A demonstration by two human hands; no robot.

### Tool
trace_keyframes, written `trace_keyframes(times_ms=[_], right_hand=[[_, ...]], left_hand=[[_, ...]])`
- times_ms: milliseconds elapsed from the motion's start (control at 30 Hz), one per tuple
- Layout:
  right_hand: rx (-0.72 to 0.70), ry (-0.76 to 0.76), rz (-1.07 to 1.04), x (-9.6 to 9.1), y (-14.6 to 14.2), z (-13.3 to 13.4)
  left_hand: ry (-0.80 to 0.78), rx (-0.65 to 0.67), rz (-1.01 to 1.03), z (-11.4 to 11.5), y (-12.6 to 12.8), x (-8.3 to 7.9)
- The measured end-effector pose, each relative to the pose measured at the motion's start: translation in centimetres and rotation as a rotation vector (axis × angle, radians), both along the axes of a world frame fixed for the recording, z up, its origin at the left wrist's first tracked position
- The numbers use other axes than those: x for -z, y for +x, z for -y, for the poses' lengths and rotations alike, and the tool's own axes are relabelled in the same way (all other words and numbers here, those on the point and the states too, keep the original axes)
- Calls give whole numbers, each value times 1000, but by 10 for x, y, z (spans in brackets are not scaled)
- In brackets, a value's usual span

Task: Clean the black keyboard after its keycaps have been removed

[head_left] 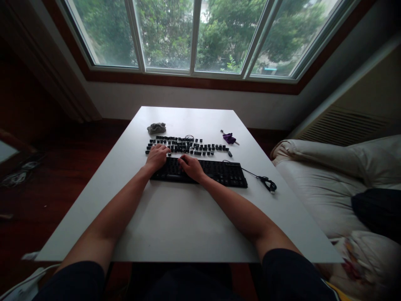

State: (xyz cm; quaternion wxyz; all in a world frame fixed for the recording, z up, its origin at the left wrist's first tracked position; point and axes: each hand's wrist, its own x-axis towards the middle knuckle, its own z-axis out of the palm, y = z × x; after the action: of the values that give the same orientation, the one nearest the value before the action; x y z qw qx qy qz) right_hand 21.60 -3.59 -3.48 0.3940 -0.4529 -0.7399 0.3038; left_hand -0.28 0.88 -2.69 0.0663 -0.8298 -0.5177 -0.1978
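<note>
A black keyboard (224, 172) lies on the white table, crossed by both of my forearms. My left hand (157, 156) rests over its far left part, fingers stretched forward and to the right beside the nearest loose keycaps; it holds nothing that I can see. My right hand (191, 167) is over the keyboard's middle, thumb and fingers drawn together near its far edge. Whatever may be between those fingertips is too small to make out. Loose black keycaps (205, 148) stand in several uneven rows just beyond the keyboard.
A grey crumpled cloth (156, 128) lies at the far left of the table (175, 225). Far right is a purple cloth-like item (229, 138) with a thin brush-like stick (222, 131). The keyboard's coiled cable (267, 182) lies right. A pale sofa (316, 188) stands alongside.
</note>
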Motion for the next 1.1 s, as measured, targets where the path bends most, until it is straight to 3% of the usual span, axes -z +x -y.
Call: trace_keyframes(times_ms=[267, 1100], right_hand=[[0, -6, 7, -1, 0, 1], [-18, -6, -6, -1, 1, 1]], left_hand=[[-47, 41, -39, 1, 1, 2], [-46, -47, 2, -1, -4, 2]])
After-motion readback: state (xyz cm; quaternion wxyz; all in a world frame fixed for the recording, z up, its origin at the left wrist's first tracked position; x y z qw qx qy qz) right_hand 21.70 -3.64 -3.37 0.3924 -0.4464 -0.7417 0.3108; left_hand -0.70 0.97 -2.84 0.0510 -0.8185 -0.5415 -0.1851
